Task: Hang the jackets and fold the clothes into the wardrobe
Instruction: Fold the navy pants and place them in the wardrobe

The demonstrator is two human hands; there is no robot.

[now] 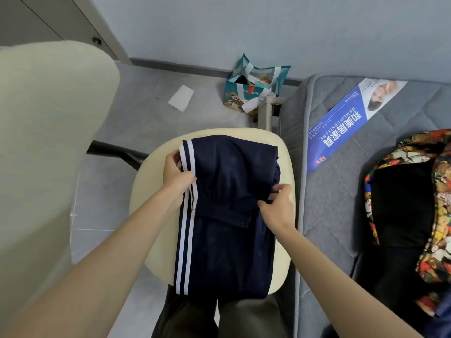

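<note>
Navy track trousers [227, 215] with white side stripes lie partly folded on a cream chair seat [151, 181] in front of me. My left hand [174, 174] pinches the striped left edge of the upper fold. My right hand [277, 206] pinches the dark fabric at the right edge, fingers curled round it. On the mattress at the right lies a colourful bear-print jacket [415, 191] with a black lining, spread open.
A cream chair back [48, 142] fills the left side. A teal shopping bag [253, 86] and a white paper sheet [181, 98] sit on the grey floor by the wall. A grey mattress [329, 203] with a blue label [341, 125] lies at the right.
</note>
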